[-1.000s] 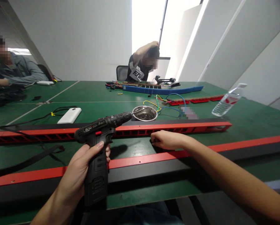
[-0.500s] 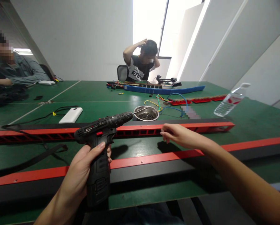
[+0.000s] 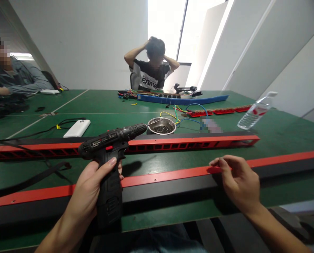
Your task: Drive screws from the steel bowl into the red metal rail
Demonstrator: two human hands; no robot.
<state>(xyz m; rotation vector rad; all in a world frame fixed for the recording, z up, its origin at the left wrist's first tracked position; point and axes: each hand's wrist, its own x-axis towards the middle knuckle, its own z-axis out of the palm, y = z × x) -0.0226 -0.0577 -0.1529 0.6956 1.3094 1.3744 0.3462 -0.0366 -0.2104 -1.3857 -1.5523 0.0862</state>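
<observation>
Holding drill (image 3: pixel 108 154); bowl (image 3: pixel 161 125) w/ dark screws (image 3: pixel 162 130).

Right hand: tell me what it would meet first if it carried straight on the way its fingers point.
The right hand points left, its fingertips at the near red-and-black rail. Going straight on, it would probably slide along that rail's red top toward the black drill in the left hand. Depth is unclear.

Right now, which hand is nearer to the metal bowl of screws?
Left. The left hand grips the drill, whose tip points at the bowl. The right hand rests on the near red strip, farther away.
</observation>
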